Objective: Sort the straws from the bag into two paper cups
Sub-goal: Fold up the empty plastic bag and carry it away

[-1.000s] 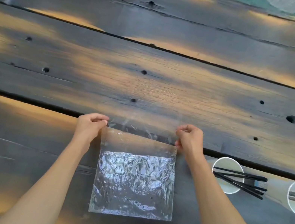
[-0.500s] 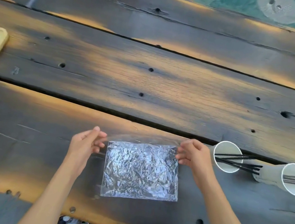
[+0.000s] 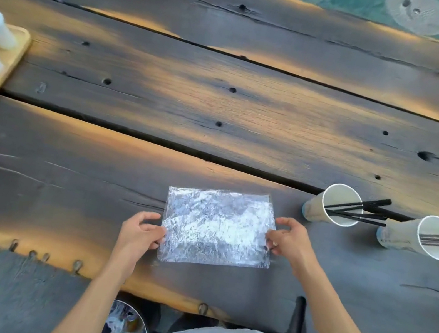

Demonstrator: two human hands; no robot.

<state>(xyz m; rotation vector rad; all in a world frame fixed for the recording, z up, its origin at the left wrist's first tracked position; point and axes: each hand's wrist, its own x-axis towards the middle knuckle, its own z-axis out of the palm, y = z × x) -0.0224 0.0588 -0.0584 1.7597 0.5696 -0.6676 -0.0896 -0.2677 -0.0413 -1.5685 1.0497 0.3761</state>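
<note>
left hand (image 3: 139, 233) grip pinches bag (image 3: 217, 229) edge | right hand (image 3: 291, 243) grip likewise | bag flat on table (image 3: 222, 108)

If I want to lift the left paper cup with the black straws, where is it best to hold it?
Grip the left paper cup around its side wall, below the rim, coming from its left or near side. The black straws lean out over the rim to the right, toward the other paper cup, so that side and the top are blocked.
</note>
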